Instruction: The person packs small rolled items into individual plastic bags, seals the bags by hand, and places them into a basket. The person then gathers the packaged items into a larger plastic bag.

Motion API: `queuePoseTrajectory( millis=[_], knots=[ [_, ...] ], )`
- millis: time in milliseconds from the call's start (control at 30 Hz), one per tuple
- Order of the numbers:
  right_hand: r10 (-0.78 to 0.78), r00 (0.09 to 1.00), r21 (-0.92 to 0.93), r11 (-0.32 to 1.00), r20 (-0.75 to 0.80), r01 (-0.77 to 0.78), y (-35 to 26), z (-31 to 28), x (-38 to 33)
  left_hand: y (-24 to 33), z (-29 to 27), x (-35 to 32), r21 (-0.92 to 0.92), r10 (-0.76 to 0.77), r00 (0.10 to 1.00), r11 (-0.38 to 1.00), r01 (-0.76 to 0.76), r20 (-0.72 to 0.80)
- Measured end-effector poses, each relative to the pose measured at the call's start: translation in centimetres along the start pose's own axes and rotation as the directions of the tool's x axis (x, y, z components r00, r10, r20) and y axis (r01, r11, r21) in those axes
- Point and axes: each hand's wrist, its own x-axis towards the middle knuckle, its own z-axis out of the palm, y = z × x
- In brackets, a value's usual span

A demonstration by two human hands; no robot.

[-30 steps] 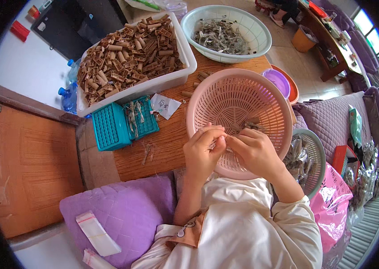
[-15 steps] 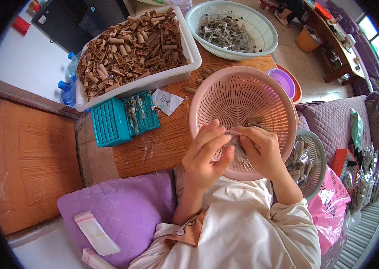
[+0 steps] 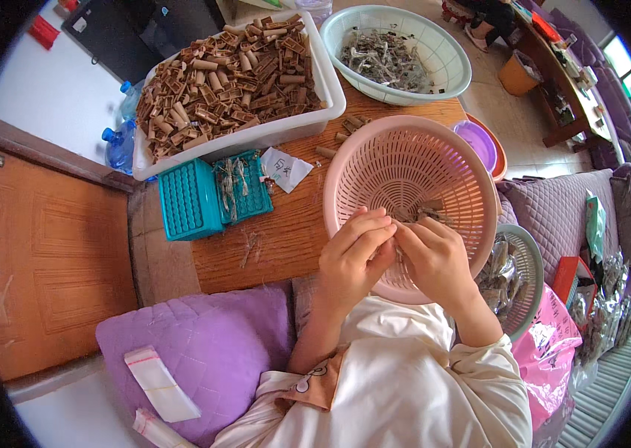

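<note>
Pink basket (image 3: 405, 160) at the right of the desk (image 3: 285, 257), with left hand (image 3: 354, 250) and right hand (image 3: 435, 255) held over its near part.

The hands are brought together almost fingertip to fingertip; in each, the grip looks narrow, but whether anything is pinched there is hidden and cannot be told; brown pieces (image 3: 435, 212) are gathered inside the basket, just beyond the right hand; at the far left, a white bin (image 3: 293, 131) is heaped with brown tubes and channels; at the far side, a pale green basin (image 3: 447, 78) is partly filled with small dark and silvery items; left of the basket, a teal rack (image 3: 190, 201) is laid with thin silvery strands, beside a white paper slip (image 3: 285, 170).
</note>
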Motion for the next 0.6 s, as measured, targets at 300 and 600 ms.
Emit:
queuePoseTrajectory(
  millis=[300, 600],
  knots=[
    [0.014, 0.999, 0.072, 0.997, 0.038, -0.016, -0.8, -0.2, -0.4, -2.6, -0.9, -0.6, -0.197, -0.357, 0.929, 0.922, 0.334, -0.094],
    [0.304, 0.950, 0.419, 0.874, -0.073, -0.247, -0.6, -0.3, -0.2, -6.4, -4.2, -0.8, -0.780, -0.628, 0.712, 0.598, 0.183, -0.314]
  ],
)
